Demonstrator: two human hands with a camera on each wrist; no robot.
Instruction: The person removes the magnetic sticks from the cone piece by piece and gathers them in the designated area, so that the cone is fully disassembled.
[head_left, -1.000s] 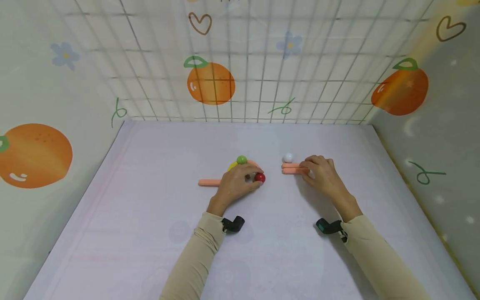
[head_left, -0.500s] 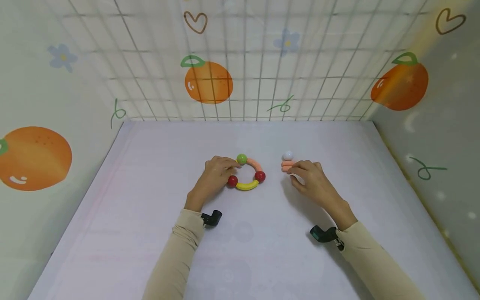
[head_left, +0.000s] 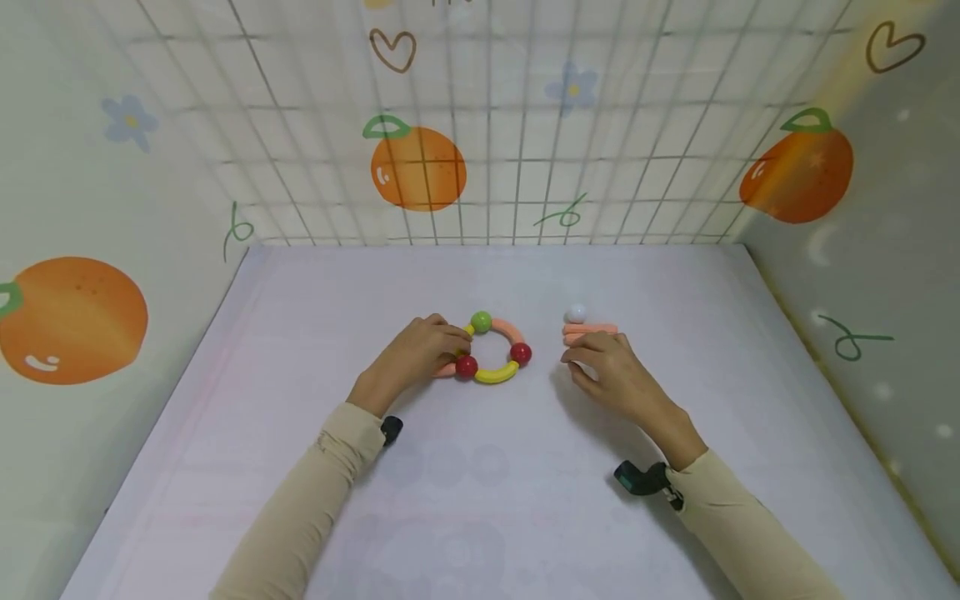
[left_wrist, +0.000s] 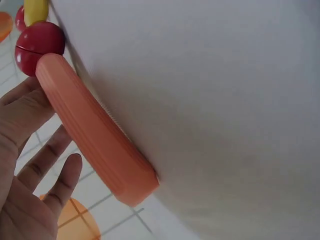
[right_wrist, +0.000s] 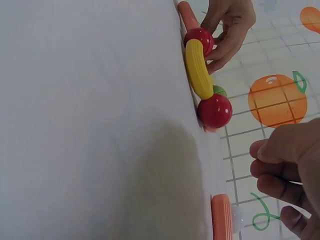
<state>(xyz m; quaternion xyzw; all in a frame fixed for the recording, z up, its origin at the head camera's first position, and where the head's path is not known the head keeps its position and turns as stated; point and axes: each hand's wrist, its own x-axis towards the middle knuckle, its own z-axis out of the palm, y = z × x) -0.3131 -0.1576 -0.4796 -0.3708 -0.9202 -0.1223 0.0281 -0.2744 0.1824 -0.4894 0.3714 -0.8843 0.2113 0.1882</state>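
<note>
A ring of coloured pieces lies on the table: green ball (head_left: 482, 321), salmon curve (head_left: 507, 329), right red ball (head_left: 521, 353), yellow curve (head_left: 497, 373) and left red ball (head_left: 467, 367). My left hand (head_left: 422, 353) grips the ring's left side by that ball, partly covering another yellow piece. A straight salmon stick (left_wrist: 97, 130) extends from the left red ball in the left wrist view. My right hand (head_left: 621, 377) hovers in front of two salmon sticks (head_left: 592, 330), fingers loosely bent, holding nothing. A white ball (head_left: 576, 313) sits behind them.
The white tabletop (head_left: 465, 517) ends at a wire grid (head_left: 517, 167) covered by printed cloth. A grey side wall (head_left: 885, 275) stands on the right, and a pale one (head_left: 180, 208) on the left. Both forearms reach in from the front.
My left hand has moved left from over the ring, uncovering its front half. My right hand has let go of the salmon sticks and drawn back a little toward the front left.
</note>
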